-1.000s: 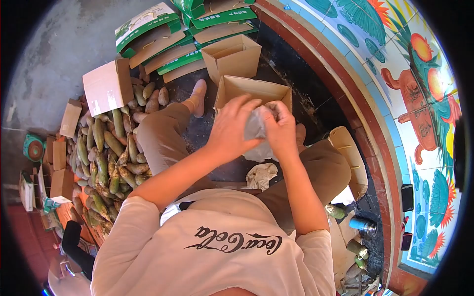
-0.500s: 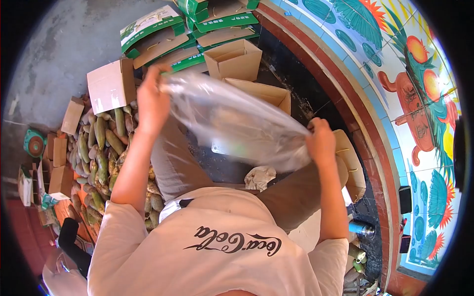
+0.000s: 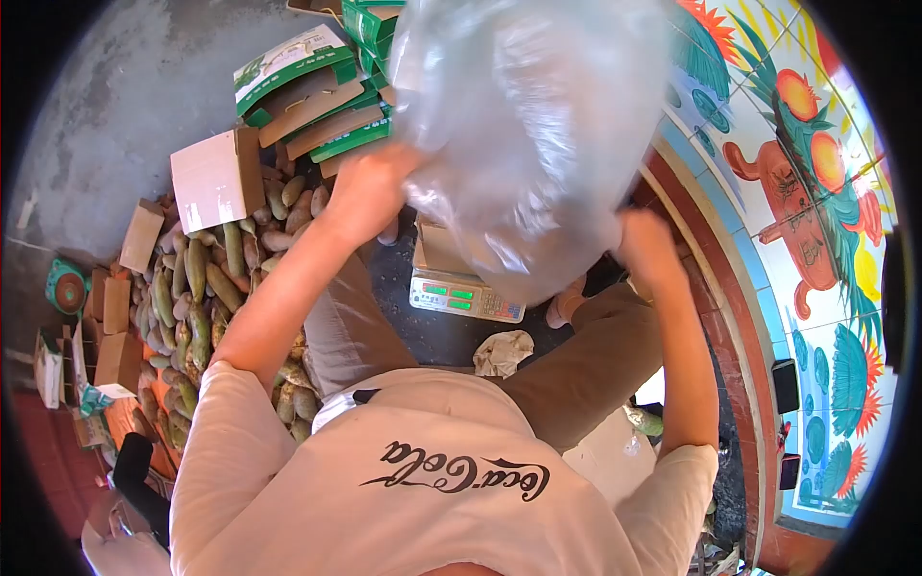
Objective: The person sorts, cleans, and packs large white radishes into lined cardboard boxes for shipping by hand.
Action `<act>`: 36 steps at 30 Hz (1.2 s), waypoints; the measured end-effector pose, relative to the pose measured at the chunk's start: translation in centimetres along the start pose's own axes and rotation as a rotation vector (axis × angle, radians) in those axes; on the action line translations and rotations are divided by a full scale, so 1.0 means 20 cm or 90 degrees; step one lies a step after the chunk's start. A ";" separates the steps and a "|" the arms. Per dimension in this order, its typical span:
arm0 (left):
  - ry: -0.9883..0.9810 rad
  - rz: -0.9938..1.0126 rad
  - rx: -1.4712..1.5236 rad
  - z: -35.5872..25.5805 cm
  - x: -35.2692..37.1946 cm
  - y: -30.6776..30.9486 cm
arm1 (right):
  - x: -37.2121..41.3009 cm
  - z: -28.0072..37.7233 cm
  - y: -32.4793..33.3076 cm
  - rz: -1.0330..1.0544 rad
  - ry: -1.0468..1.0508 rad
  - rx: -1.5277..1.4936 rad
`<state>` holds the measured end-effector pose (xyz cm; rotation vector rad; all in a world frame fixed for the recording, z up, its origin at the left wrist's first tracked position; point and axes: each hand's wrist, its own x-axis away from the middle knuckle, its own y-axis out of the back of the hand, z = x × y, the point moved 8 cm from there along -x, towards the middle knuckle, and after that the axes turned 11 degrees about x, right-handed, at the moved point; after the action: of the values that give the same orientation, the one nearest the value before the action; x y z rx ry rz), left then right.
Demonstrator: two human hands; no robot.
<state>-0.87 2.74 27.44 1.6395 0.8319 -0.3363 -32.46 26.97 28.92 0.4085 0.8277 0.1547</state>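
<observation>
Your left hand (image 3: 370,192) and right hand (image 3: 645,248) each pinch an edge of the plastic bag (image 3: 528,125), which balloons in the upper middle of the frame above the scale (image 3: 468,293). It blocks your view, and a loose pinch could let it slip.

A big clear bag (image 3: 528,125) held up high
The left hand (image 3: 370,187) and the right hand (image 3: 648,245) each grip the bag. A scale (image 3: 466,293) sits low down under it. Green veggies (image 3: 202,288) lie in a pile by the left leg (image 3: 336,326), near some boxes (image 3: 317,86).
</observation>
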 end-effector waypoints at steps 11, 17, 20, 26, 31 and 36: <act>0.533 -0.073 0.745 0.39 0.04 0.04 | -0.01 0.12 -0.31 0.472 -0.341 -0.409; 0.639 -0.095 0.813 0.49 0.04 -0.13 | 0.04 -0.03 -0.44 0.512 -0.408 -0.385; 0.707 -0.044 0.823 0.52 0.05 -0.29 | 0.13 -0.07 -0.56 0.547 -0.457 -0.443; 0.797 -0.040 0.945 0.64 0.12 -0.76 | 0.31 -0.26 -0.87 0.513 -0.564 -0.494; 0.796 0.003 0.955 0.60 0.12 -1.06 | 0.43 -0.31 -1.13 0.468 -0.570 -0.611; 0.842 0.249 0.832 0.58 0.22 -1.48 | 0.75 -0.50 -1.56 0.729 -0.526 -0.339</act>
<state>-15.32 -5.55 0.07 3.2718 1.2778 0.7943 -30.52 5.91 -0.20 0.3489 -0.3511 1.1568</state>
